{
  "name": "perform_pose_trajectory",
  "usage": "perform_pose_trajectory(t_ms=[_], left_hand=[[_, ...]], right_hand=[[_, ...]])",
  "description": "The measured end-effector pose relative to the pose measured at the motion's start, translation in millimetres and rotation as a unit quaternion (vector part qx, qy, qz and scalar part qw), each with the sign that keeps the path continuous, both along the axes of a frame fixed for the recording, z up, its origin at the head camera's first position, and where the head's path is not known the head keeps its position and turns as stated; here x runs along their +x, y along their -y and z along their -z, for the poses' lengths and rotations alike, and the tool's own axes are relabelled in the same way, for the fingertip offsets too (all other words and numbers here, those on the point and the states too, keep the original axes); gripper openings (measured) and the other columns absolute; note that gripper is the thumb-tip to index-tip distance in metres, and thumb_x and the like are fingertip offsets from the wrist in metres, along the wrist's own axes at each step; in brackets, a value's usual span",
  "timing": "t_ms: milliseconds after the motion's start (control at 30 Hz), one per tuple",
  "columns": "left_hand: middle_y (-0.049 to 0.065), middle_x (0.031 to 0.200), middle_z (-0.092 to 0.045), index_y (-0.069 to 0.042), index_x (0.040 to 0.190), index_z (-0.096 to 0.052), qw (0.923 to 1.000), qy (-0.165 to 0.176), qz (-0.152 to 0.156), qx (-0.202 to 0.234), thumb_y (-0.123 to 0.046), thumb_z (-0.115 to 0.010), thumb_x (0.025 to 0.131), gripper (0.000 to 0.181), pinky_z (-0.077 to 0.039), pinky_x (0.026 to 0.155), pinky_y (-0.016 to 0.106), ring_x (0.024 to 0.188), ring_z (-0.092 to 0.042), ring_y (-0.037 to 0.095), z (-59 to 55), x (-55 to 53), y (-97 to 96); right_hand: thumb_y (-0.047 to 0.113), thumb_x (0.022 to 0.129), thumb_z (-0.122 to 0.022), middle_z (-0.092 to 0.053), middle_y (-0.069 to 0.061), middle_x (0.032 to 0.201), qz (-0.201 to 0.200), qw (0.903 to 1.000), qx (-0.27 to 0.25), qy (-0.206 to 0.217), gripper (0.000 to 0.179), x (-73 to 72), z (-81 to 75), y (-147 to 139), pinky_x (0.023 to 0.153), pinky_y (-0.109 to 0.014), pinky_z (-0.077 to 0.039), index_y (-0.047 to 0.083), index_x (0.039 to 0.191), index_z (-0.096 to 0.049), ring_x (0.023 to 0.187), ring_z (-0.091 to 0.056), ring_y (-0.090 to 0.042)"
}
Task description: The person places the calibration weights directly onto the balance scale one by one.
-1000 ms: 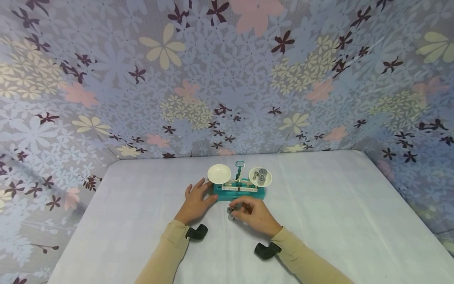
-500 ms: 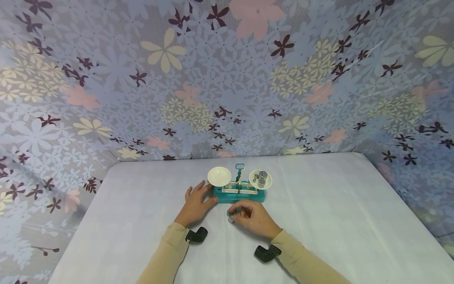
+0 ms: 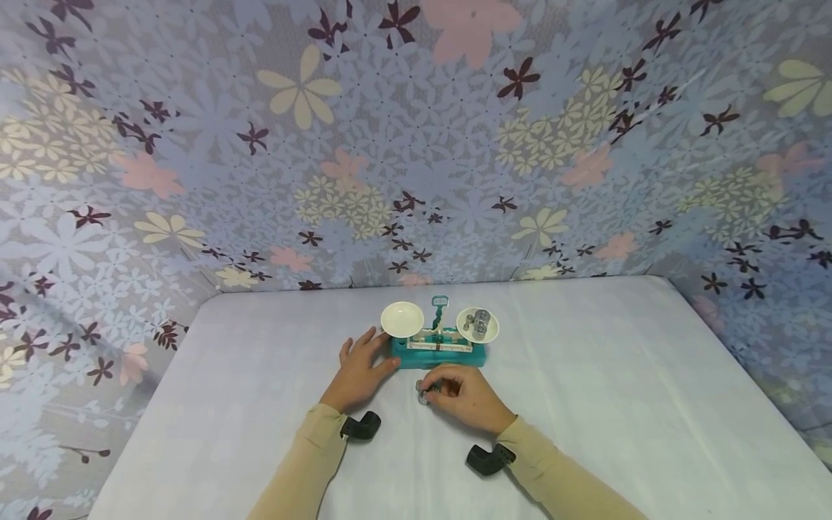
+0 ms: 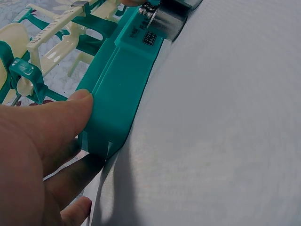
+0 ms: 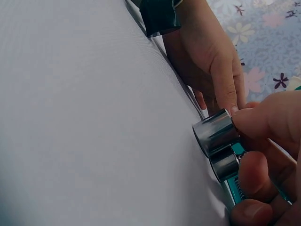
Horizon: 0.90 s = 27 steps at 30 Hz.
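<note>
A teal balance scale (image 3: 438, 358) with two white pans stands on the table. My left hand (image 3: 357, 373) grips its left end, thumb (image 4: 81, 106) along the front edge of the base and fingers round the end. In front of the base, my right hand (image 3: 473, 399) pinches at small metal weights, thumb and forefinger close together. The right wrist view shows a larger shiny weight (image 5: 215, 132) at the thumb tip and a smaller weight (image 5: 225, 165) beside it, their knobs partly hidden by my fingers.
Several metal weights (image 3: 481, 323) sit in the right pan (image 3: 463, 334); the left pan (image 3: 401, 319) is bare. A white cloth (image 3: 617, 404) covers the table. Floral fabric (image 3: 416, 159) hangs behind it and at the sides. Black camera mounts (image 3: 489, 460) are strapped to both wrists.
My right fingertips have dipped and closed in on the weights in front of the base. The left hand and the scale have stayed in place.
</note>
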State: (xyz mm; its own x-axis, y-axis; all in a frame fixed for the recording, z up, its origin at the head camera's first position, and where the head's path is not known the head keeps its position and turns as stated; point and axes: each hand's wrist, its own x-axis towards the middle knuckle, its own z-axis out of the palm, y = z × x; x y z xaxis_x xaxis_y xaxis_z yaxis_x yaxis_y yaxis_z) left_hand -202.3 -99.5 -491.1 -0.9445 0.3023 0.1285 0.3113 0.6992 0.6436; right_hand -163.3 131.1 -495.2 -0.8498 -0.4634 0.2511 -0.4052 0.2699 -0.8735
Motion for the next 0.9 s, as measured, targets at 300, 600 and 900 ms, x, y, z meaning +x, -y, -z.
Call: perform_pose_trajectory(t_ms=[300, 600, 900], left_hand=[[0.008, 0.142, -0.043, -0.011, 0.139, -0.044, 1.0000, 0.004, -0.001, -0.002, -0.043, -0.057, 0.090, 0.060, 0.001, 0.110, 0.054, 0.138, -0.023, 0.027, 1.3, -1.9, 0.5], [0.009, 0.142, -0.042, -0.011, 0.139, -0.044, 0.9999, 0.012, -0.004, -0.006, -0.042, -0.057, 0.090, 0.059, 0.001, 0.110, 0.053, 0.138, -0.022, 0.027, -0.6, -0.3, -0.3], [0.009, 0.141, -0.043, -0.010, 0.138, -0.044, 1.0000, 0.008, -0.004, -0.003, -0.040, -0.058, 0.090, 0.058, 0.000, 0.110, 0.054, 0.138, -0.023, 0.027, -1.3, 0.4, -0.9]], right_hand=[[0.004, 0.083, -0.068, -0.067, -0.006, 0.093, -0.018, 0.9997, -0.016, -0.009, 0.012, 7.4, -20.8, 2.8, 0.053, -0.024, -0.043, 0.007, 0.094, -0.071, 0.063, -0.051, -0.014], [0.002, 0.082, -0.068, -0.068, -0.008, 0.092, -0.014, 0.9998, -0.014, -0.006, 0.010, 12.4, -29.4, 4.2, 0.054, -0.024, -0.044, 0.004, 0.092, -0.071, 0.064, -0.052, -0.017], [0.005, 0.081, -0.070, -0.067, -0.002, 0.089, 0.002, 0.9991, 0.002, -0.041, 0.013, 6.6, -12.8, 2.9, 0.052, -0.024, -0.041, 0.009, 0.094, -0.071, 0.062, -0.049, -0.014]])
